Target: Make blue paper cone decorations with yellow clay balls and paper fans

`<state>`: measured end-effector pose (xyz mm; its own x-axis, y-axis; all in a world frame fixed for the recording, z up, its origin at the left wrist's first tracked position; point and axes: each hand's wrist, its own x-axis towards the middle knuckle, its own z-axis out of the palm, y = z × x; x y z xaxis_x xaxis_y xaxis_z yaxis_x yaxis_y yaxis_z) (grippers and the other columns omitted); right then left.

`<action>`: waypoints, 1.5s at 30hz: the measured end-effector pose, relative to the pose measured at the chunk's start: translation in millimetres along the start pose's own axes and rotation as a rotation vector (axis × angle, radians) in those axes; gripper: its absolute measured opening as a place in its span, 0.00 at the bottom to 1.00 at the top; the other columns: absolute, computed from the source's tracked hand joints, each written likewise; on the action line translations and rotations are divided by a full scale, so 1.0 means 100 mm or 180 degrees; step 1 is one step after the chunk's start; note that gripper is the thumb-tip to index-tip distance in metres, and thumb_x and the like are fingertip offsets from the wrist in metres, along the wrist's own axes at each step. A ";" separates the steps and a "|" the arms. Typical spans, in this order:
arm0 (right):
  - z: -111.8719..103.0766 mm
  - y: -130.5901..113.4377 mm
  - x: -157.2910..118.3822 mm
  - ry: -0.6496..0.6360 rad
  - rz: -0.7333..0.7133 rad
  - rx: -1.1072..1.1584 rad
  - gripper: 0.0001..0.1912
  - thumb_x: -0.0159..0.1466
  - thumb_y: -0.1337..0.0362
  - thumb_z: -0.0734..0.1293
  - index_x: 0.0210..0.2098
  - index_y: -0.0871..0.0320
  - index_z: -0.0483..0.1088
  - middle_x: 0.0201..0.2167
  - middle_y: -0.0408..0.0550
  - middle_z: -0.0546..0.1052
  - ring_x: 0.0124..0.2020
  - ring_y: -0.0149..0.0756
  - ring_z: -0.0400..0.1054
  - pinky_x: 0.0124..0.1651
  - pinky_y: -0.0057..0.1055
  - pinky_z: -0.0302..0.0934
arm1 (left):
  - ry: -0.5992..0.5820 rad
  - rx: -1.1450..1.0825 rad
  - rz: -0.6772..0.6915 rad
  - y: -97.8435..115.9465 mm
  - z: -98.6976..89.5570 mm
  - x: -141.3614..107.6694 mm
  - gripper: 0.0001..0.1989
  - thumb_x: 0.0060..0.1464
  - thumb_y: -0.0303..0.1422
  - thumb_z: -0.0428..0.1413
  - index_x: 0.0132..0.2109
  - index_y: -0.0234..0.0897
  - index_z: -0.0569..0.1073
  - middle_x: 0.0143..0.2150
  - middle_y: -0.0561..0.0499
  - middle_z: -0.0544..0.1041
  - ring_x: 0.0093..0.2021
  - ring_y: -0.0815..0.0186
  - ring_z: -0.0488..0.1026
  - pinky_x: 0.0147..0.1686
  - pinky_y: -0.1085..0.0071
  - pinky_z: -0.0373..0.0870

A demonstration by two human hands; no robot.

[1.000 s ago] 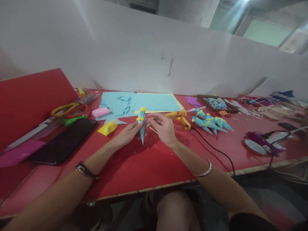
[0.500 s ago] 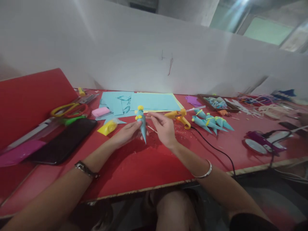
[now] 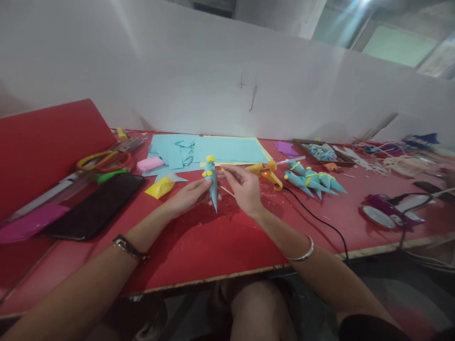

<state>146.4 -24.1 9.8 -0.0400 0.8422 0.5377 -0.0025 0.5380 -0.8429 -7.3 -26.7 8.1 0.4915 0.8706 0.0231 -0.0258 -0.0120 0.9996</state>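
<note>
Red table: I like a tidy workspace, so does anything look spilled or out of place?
Yes: small pale crumbs lie scattered on the red table beside the yellow glue gun, looking like unswept litter.

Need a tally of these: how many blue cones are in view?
At least 5: one cone in the left hand, and at least four in the overlapping pile right of the glue gun. More may be hidden there.

The blue paper cone [image 3: 213,192] hides part of the left hand [image 3: 190,196]. A yellow speck [image 3: 222,169] at the right hand [image 3: 247,190] is too small to identify. A magenta packet [image 3: 31,223] by the left edge of the table [image 3: 206,251] is cut off; strands [image 3: 377,147] near its far right corner blur.
</note>
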 end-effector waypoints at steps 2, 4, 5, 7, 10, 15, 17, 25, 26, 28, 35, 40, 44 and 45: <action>-0.01 -0.01 0.00 0.0028 -0.0072 -0.0090 0.06 0.59 0.64 0.64 0.35 0.55 0.72 0.31 0.44 0.77 0.32 0.31 0.73 0.38 0.32 0.68 | -0.0018 0.0042 -0.0021 -0.01 0.00 0.00 0.26 0.47 0.53 0.52 0.40 0.34 0.70 0.28 0.50 0.75 0.26 0.69 0.66 0.29 0.71 0.62; -0.01 -0.03 0.00 0.0036 -0.0216 -0.0208 0.05 0.58 0.65 0.65 0.34 0.54 0.72 0.31 0.43 0.76 0.31 0.30 0.72 0.38 0.31 0.67 | -0.0056 0.0022 -0.0055 -0.02 -0.01 0.00 0.25 0.47 0.53 0.53 0.39 0.34 0.70 0.28 0.51 0.74 0.27 0.69 0.66 0.30 0.70 0.62; -0.02 -0.04 0.00 0.0011 -0.0319 -0.0259 0.05 0.58 0.65 0.65 0.34 0.54 0.73 0.31 0.43 0.76 0.32 0.30 0.71 0.38 0.31 0.67 | -0.0062 -0.0008 -0.0061 -0.03 -0.02 -0.01 0.24 0.47 0.53 0.53 0.38 0.35 0.69 0.28 0.51 0.74 0.27 0.69 0.67 0.30 0.71 0.62; -0.02 -0.05 0.01 -0.0092 -0.0516 -0.0346 0.06 0.58 0.67 0.65 0.34 0.53 0.73 0.32 0.43 0.75 0.34 0.30 0.70 0.39 0.31 0.67 | -0.0045 -0.0045 -0.0059 -0.04 -0.03 -0.01 0.23 0.46 0.52 0.53 0.35 0.35 0.69 0.28 0.52 0.74 0.28 0.70 0.66 0.31 0.71 0.62; -0.02 -0.04 0.02 -0.0181 -0.0672 -0.0464 0.07 0.58 0.68 0.65 0.33 0.51 0.74 0.33 0.43 0.72 0.35 0.29 0.68 0.38 0.30 0.66 | -0.0068 -0.0033 -0.0039 -0.05 -0.03 -0.01 0.23 0.46 0.53 0.54 0.32 0.35 0.68 0.28 0.53 0.73 0.27 0.71 0.66 0.31 0.71 0.62; -0.02 0.00 0.03 -0.0192 -0.0673 -0.0497 0.07 0.58 0.69 0.66 0.33 0.52 0.74 0.32 0.43 0.70 0.34 0.29 0.67 0.37 0.29 0.66 | -0.0199 -0.0027 -0.0047 -0.05 -0.02 -0.01 0.22 0.47 0.52 0.53 0.31 0.34 0.67 0.28 0.53 0.72 0.25 0.73 0.64 0.30 0.71 0.61; -0.01 0.00 0.02 -0.0213 -0.0678 -0.0514 0.07 0.58 0.69 0.66 0.33 0.52 0.74 0.32 0.43 0.71 0.35 0.29 0.67 0.37 0.30 0.66 | -0.0190 -0.0007 -0.0009 -0.05 -0.02 -0.01 0.21 0.48 0.51 0.53 0.32 0.35 0.67 0.28 0.53 0.72 0.26 0.72 0.64 0.31 0.71 0.61; 0.00 0.00 0.01 -0.0308 -0.0442 -0.0219 0.05 0.58 0.65 0.65 0.34 0.53 0.73 0.34 0.43 0.70 0.35 0.29 0.68 0.40 0.32 0.67 | -0.0235 0.0159 0.0131 -0.07 -0.06 -0.01 0.19 0.52 0.49 0.50 0.32 0.35 0.67 0.29 0.53 0.71 0.25 0.73 0.64 0.30 0.71 0.61; 0.00 0.01 0.01 -0.0310 -0.0366 -0.0100 0.05 0.58 0.65 0.65 0.34 0.53 0.73 0.34 0.43 0.70 0.35 0.29 0.68 0.40 0.32 0.67 | -0.0242 0.0158 0.0144 -0.07 -0.06 -0.01 0.19 0.52 0.49 0.50 0.32 0.35 0.67 0.29 0.53 0.71 0.25 0.73 0.64 0.30 0.71 0.61; 0.01 0.03 0.01 -0.0291 -0.0228 0.0126 0.04 0.58 0.64 0.65 0.33 0.53 0.73 0.34 0.43 0.70 0.36 0.29 0.68 0.40 0.33 0.67 | -0.0238 0.0188 0.0167 -0.06 -0.06 -0.02 0.19 0.52 0.48 0.51 0.33 0.35 0.67 0.29 0.53 0.72 0.24 0.73 0.64 0.29 0.71 0.61; 0.02 0.05 0.02 -0.0277 0.0016 0.0400 0.02 0.55 0.64 0.67 0.29 0.55 0.71 0.31 0.42 0.69 0.33 0.29 0.67 0.39 0.32 0.65 | -0.0264 0.0499 0.0298 -0.03 -0.07 -0.04 0.19 0.52 0.48 0.51 0.32 0.35 0.67 0.26 0.55 0.69 0.22 0.74 0.63 0.26 0.73 0.60; 0.02 0.05 0.02 -0.0288 0.0116 0.0531 0.04 0.56 0.62 0.66 0.28 0.55 0.69 0.30 0.42 0.68 0.32 0.29 0.66 0.37 0.31 0.64 | -0.0379 0.0517 0.0366 -0.03 -0.08 -0.04 0.19 0.52 0.48 0.51 0.32 0.34 0.67 0.28 0.53 0.70 0.22 0.74 0.64 0.25 0.73 0.61; 0.02 0.04 0.02 -0.0325 0.0099 0.0456 0.05 0.54 0.62 0.68 0.27 0.56 0.69 0.28 0.40 0.67 0.30 0.27 0.64 0.35 0.28 0.62 | -0.0412 0.0519 0.0375 0.00 -0.07 -0.04 0.19 0.51 0.48 0.52 0.31 0.34 0.68 0.28 0.53 0.71 0.22 0.74 0.64 0.25 0.73 0.62; 0.02 0.04 0.02 -0.0324 0.0093 0.0398 0.05 0.53 0.62 0.68 0.27 0.56 0.69 0.28 0.40 0.67 0.29 0.26 0.64 0.35 0.28 0.62 | -0.0426 0.0523 0.0373 0.01 -0.06 -0.04 0.19 0.51 0.48 0.52 0.31 0.34 0.68 0.27 0.53 0.71 0.22 0.74 0.64 0.25 0.73 0.62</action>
<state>144.4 -20.5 7.8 -0.1430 0.8461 0.5135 -0.1238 0.4994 -0.8575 -15.0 -27.5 8.4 0.6049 0.7856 0.1302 0.0471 -0.1985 0.9790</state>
